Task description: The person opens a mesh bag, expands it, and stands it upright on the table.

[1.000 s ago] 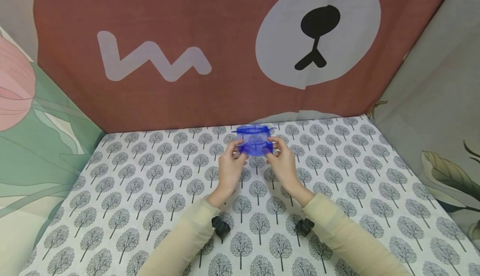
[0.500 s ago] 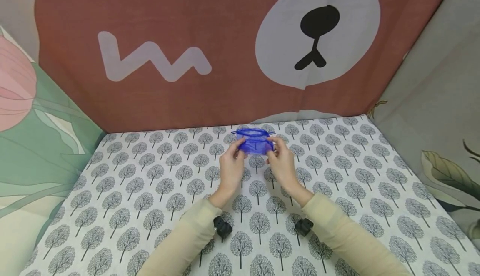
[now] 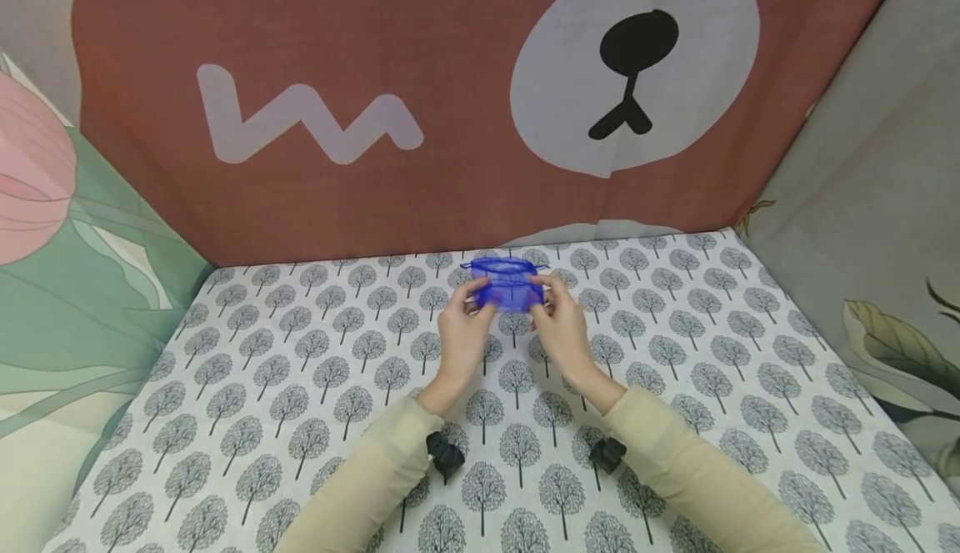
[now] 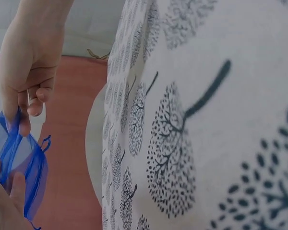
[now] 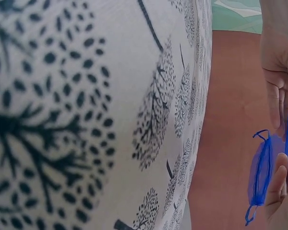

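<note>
A sheer blue drawstring pouch (image 3: pixel 507 284) is held up between both hands near the far side of the table, its cord loops sticking out at the two upper corners. My left hand (image 3: pixel 462 332) pinches its left edge between thumb and fingers. On the opposite edge, my right hand (image 3: pixel 561 325) pinches it in the same way. In the left wrist view the pouch (image 4: pixel 33 163) appears folded, with a cord loop at its end. The right wrist view shows gathered blue mesh (image 5: pixel 261 167) and loops at both ends of the cord. Nothing is visibly inside the pouch.
A white cloth with printed trees (image 3: pixel 322 419) covers the table. Behind it hangs a reddish-brown curtain (image 3: pixel 450 194) with a bear print. Patterned fabric stands at the left (image 3: pixel 82 269) and right (image 3: pixel 847 203). A small black camera (image 3: pixel 447 455) sits at the left wrist, another (image 3: pixel 607 454) at the right.
The pouch's top edge has dropped slightly and its mouth looks more rounded than a second ago. Both hands keep their pinch and have barely shifted.
</note>
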`<action>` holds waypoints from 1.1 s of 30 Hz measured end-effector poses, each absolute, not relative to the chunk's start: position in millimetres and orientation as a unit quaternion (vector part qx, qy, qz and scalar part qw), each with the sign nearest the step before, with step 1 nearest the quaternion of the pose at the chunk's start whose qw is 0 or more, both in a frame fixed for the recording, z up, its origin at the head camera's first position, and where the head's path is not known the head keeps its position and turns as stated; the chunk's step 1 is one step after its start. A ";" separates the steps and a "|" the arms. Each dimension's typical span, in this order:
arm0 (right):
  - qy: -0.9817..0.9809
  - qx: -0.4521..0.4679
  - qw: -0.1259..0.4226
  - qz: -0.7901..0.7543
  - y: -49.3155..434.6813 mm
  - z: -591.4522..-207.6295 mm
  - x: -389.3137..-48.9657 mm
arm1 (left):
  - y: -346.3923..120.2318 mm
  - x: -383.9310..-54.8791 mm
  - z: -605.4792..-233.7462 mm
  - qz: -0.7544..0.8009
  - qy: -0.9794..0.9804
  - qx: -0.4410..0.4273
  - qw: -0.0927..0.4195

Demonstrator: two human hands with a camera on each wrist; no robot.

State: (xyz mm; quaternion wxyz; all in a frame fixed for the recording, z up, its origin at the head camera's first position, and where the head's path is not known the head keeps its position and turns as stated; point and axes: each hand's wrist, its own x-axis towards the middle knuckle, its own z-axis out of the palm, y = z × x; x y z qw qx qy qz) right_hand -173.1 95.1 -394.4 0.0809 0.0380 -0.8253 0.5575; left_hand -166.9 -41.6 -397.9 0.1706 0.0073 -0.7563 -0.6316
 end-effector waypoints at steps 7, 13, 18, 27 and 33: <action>-0.826 0.037 0.082 0.556 95.2 -395.5 -173.1 | -43.3 -167.3 -398.3 -0.646 -0.744 -0.002 0.172; -0.823 0.037 0.081 0.560 96.1 -396.4 -173.2 | -44.0 -168.2 -400.0 -0.643 -0.748 -0.008 0.168; -0.823 0.036 0.078 0.561 96.0 -396.2 -172.8 | -45.0 -168.4 -401.5 -0.619 -0.765 -0.006 0.177; -0.820 0.046 0.063 0.567 96.6 -395.7 -170.5 | -45.6 -169.3 -402.4 -0.613 -0.766 0.004 0.194; -0.835 0.042 0.076 0.543 94.8 -396.0 -170.7 | -45.2 -168.4 -401.1 -0.614 -0.764 0.003 0.197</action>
